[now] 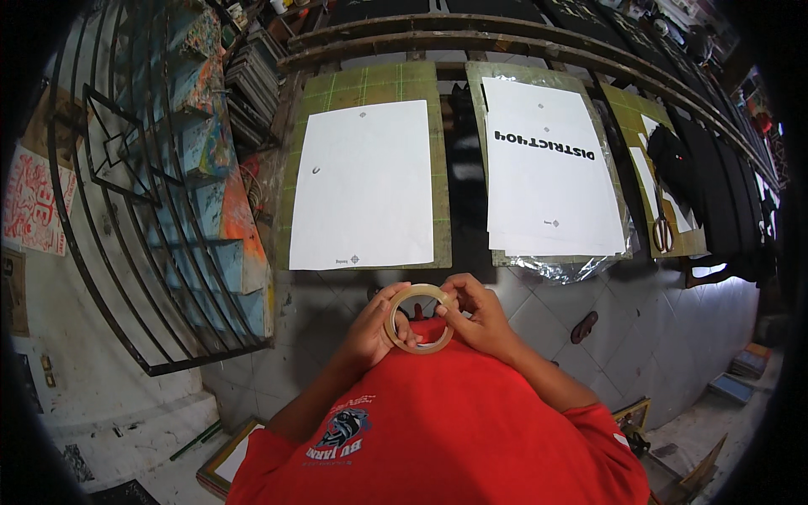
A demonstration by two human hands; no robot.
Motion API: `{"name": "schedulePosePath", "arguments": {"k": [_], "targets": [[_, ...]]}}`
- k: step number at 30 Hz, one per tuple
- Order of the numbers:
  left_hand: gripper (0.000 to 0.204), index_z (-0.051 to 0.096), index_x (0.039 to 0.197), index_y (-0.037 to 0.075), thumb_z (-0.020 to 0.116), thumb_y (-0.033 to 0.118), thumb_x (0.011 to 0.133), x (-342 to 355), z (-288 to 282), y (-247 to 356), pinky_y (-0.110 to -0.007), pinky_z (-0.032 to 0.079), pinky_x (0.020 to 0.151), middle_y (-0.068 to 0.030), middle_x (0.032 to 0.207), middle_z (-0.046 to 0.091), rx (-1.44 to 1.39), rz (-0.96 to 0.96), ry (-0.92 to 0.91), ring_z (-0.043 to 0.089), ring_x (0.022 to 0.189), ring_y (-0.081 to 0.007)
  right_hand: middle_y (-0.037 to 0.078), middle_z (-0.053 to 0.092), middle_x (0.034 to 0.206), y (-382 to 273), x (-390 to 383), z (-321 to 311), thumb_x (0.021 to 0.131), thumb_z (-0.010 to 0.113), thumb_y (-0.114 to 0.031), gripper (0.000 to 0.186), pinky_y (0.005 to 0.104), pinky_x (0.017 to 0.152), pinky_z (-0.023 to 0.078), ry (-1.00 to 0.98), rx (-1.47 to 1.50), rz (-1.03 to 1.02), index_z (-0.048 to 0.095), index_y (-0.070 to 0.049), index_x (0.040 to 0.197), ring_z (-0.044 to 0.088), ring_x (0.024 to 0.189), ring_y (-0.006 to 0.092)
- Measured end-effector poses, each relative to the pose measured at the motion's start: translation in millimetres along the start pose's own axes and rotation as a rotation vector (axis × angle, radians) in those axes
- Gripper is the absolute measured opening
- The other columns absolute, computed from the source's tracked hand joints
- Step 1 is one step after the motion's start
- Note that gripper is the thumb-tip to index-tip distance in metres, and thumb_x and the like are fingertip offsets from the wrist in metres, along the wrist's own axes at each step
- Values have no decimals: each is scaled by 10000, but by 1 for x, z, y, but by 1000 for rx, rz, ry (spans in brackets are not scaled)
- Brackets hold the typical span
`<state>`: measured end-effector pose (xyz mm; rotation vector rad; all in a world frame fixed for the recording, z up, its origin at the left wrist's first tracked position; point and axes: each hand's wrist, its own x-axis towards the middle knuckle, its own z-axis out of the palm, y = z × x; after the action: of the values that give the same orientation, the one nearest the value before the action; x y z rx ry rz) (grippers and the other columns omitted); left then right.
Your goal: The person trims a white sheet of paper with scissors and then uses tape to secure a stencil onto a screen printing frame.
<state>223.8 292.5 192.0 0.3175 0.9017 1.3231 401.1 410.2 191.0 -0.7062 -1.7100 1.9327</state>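
A roll of clear tape (396, 331) is held up in front of my red shirt, just short of the boards. My left hand (374, 324) grips the roll's left side, with fingers curled through its open centre. At the upper right of the ring, the fingers of my right hand (478, 313) are pinched against the tape; whether a loose tape end lies between them is too small to tell. Beyond my hands, a white printed sheet (370, 189) lies on a green board (370, 84). To its right, more white sheets (539, 194) bearing black lettering are stacked over clear plastic (572, 269).
Scissors (663, 231) rest on another green board (627, 109) at the right, beside dark cloth (715, 177). A black metal railing (93, 210) and paint-stained steps (227, 244) stand to the left. Long wooden rails (463, 38) run behind the boards. A sandal (583, 327) lies on the tiled floor.
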Motion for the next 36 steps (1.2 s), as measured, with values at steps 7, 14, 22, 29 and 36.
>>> {"name": "schedulePosePath", "arguments": {"k": [7,14,22,29,36], "targets": [[506,291,1412,72,334,397,1027,-7,-5,1,-394,501,795,-83,729,499,19,-5,-27,565,682,-211,67,545,880,8,24,10,838,641,-12,153,227,672,440,123,-246,-386,491,-40,841,527,773,112],[525,303,1404,81,352,432,1017,-9,-13,-2,-392,512,776,-81,693,504,0,5,-8,569,652,-207,94,530,861,17,25,17,798,638,40,215,246,658,464,136,-188,-440,448,-38,733,552,783,134],[518,302,1401,80,333,431,1022,-9,-21,-3,-393,520,744,-85,683,514,70,-1,-6,572,638,-214,65,529,803,21,24,23,802,623,-44,100,266,620,432,187,-79,-318,530,-12,824,511,690,136],[472,297,1406,99,315,390,1035,-5,-9,4,-367,480,741,-57,739,500,55,49,36,535,652,-175,63,551,876,20,22,19,827,654,-50,164,256,657,474,185,-130,-221,569,-8,962,551,762,114],[371,334,1380,154,334,303,1040,30,1,6,-369,453,809,-12,807,455,-338,187,128,479,737,-128,111,507,1188,15,31,23,829,653,17,326,252,776,525,276,-131,-394,566,-20,1141,598,916,150]]}}
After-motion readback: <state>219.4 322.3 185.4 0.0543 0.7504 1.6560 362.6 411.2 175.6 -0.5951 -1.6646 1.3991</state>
